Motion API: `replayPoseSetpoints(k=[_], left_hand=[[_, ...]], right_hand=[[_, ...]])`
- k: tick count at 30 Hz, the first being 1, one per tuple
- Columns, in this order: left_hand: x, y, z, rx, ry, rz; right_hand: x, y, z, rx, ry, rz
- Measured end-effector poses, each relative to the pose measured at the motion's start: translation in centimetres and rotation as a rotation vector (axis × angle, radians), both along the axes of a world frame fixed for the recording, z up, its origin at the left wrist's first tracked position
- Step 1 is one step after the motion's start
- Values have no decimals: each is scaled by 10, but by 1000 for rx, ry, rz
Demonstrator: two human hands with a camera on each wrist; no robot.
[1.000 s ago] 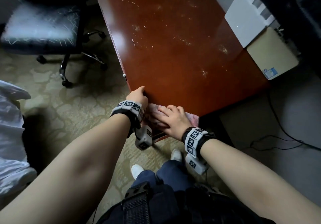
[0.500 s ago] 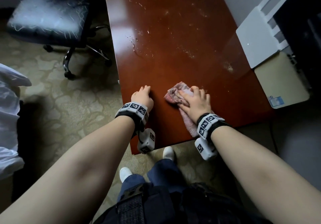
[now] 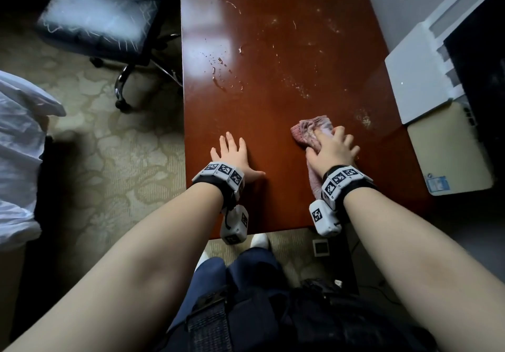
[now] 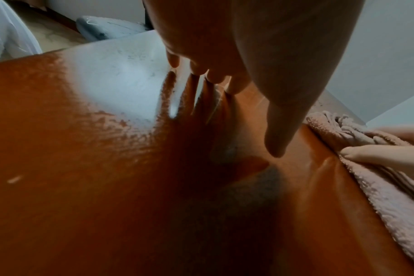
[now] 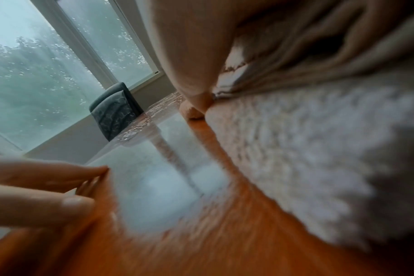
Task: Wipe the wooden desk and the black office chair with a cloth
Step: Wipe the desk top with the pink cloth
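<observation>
Now right hand (image 3: 332, 151) presses, fingers spread, on nubby, crumpled pink cloth (image 3: 311, 130); left hand (image 3: 232, 155) splays flat on glossy tabletop (image 3: 273, 51).

**Coded wristbands, white pods, dark trousers**

Behind the left hand (image 3: 232, 152) and the right hand (image 3: 332, 149) sits a black wristband (image 3: 220, 175) topped with white blocks bearing black-and-white square codes. A white camera pod (image 3: 235, 224), coded likewise, hangs under each wrist. Dark blue trousers (image 3: 246, 272), white shoes (image 3: 259, 241), black webbing strap (image 3: 209, 324).
</observation>
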State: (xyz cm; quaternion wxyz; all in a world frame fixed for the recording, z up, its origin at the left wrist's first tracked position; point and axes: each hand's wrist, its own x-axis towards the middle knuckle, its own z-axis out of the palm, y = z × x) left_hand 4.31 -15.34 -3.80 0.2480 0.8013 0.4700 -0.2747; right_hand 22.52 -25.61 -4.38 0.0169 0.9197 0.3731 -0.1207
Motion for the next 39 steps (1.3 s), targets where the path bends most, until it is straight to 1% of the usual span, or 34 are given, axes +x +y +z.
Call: replayPoseSetpoints(k=[3, 7, 9, 11, 14, 18, 19, 21, 24, 26, 29, 31, 34, 35, 37, 39], left_hand=[[-4, -4, -3, -18, -19, 3], [-5, -13, -3, -32, 15, -95], [-4, -19, -4, -40, 31, -147], [0, -22, -4, -42, 22, -200], [7, -27, -3, -50, 3, -263], [13, -31, -3, -55, 18, -275], [14, -30, -3, -50, 33, -282], [15, -28, -1, -46, 59, -288], [19, -27, 2, -73, 71, -267], [24, -30, 3, -79, 81, -239], [34, -38, 4, -47, 70, -148], [42, -44, 9, -6, 48, -78], [55, -50, 14, 15, 19, -35], [58, -51, 15, 11, 11, -36], [64, -52, 13, -10, -7, -67], [71, -53, 10, -31, -28, -105]], right_hand=[[-29, -11, 5, -23, -7, 109], [-66, -39, 4, -17, 58, 278], [-70, -58, 5, -22, 100, 349], [-65, -75, 4, -30, 93, 374], [-52, -90, 1, -11, 44, 303], [-19, -90, -5, 36, 20, 35], [-11, -88, -5, 57, 18, -15], [-3, -83, -6, 86, 1, -52], [-9, -76, -6, 104, -55, -56], [-22, -75, -7, 106, -65, -25], [-50, -82, -8, 76, -48, 155], [-61, -94, -9, 95, -7, 288], [-52, -112, -8, 118, 35, 369], [-47, -118, -8, 110, 40, 368], [-36, -130, -8, 100, 52, 307], [-20, -145, -9, 114, 51, 150]])
